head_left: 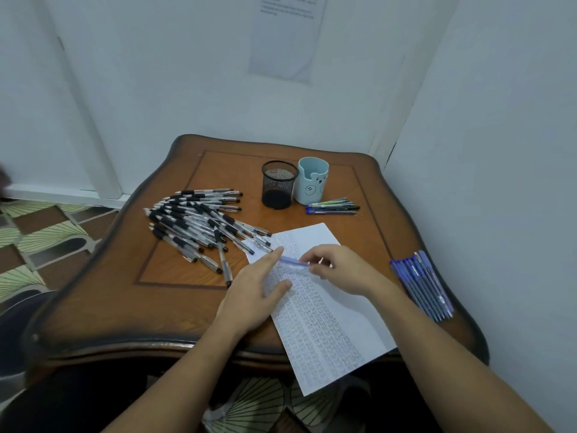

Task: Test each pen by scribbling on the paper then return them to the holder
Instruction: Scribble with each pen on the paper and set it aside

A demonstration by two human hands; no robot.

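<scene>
A white paper (324, 310) covered in rows of scribbles lies on the wooden table (175, 307), its near corner hanging over the front edge. My left hand (256, 289) lies flat on the paper's left side with straight fingers. My right hand (340, 270) pinches a blue pen (293, 261) that lies low across the top of the paper, its far end by my left fingertips. A black mesh holder (278, 185) and a light blue bear holder (311, 180) stand at the back, both looking empty.
A big pile of black-grip pens (199, 226) lies left of the paper. A few coloured pens (332, 206) lie by the bear holder. A row of blue pens (421, 284) rests at the table's right edge. Walls close in behind and right.
</scene>
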